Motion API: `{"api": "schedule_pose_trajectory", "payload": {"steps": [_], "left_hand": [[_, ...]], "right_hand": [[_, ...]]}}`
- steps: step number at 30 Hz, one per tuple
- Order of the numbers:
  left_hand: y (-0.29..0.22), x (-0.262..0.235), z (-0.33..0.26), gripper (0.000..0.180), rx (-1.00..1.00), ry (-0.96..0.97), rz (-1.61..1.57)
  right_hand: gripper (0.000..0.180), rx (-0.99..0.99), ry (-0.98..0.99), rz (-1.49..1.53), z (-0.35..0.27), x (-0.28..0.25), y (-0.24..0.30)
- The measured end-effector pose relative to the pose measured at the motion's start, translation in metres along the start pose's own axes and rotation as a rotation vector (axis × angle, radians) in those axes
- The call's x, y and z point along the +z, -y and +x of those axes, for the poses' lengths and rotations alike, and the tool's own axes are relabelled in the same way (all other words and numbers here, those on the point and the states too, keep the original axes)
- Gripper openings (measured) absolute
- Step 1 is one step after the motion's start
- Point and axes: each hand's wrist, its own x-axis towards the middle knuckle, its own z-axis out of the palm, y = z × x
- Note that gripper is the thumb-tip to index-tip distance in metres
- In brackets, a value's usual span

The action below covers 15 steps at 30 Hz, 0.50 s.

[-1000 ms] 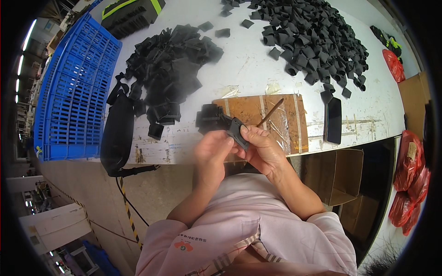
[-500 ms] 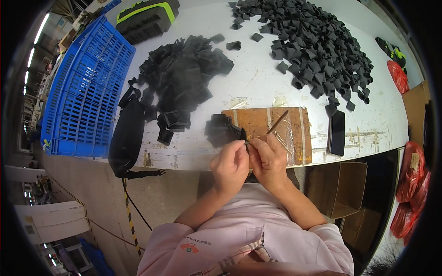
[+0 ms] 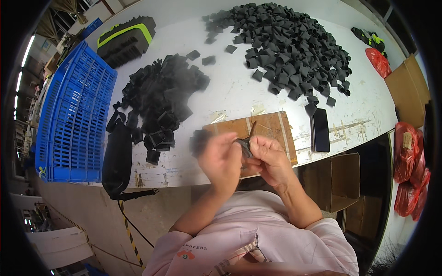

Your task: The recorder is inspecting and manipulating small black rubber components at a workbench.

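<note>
Over the table's near edge, my right hand [image 3: 272,158] is closed on a small black piece of fabric [image 3: 245,148]. A thin brown stick [image 3: 252,128] rises from between the same fingers. My left hand [image 3: 220,158] is close against the fabric's left side, its fingers smeared by motion, so their grip cannot be made out. Beneath the hands lies a worn brown board [image 3: 276,128] with pale strips across it. A few black pieces [image 3: 199,141] lie at its left edge, partly behind my left hand.
A loose heap of flat black pieces [image 3: 161,92] lies left, a larger heap of black rolled pieces [image 3: 294,50] far right. A blue crate [image 3: 76,115] and a black pouch [image 3: 117,158] stand at the left. A phone [image 3: 320,130] lies right of the board; a cardboard box [image 3: 343,179] sits below.
The view has shifted, so the table's things appear further left. My left hand has become blurred with movement, and the stick in my right hand now points more upright. The fabric piece shows more.
</note>
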Motion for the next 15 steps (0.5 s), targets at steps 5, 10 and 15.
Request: {"api": "schedule_pose_trajectory", "payload": {"steps": [5,10,15], "left_hand": [[-0.008,-0.009,0.048,0.02,-0.925,0.384,-1.506],[0.004,-0.006,0.046,0.015,-1.238,0.263,-1.499],[-0.001,-0.004,0.031,0.023,-0.848,0.264,-0.969]], "right_hand": [[0.025,-0.279,-0.031,-0.489,0.006,0.027,0.047],[0.025,-0.064,0.034,-0.342,0.035,-0.007,0.042],[0.023,-0.146,0.035,-0.448,0.028,-0.017,0.031]]}}
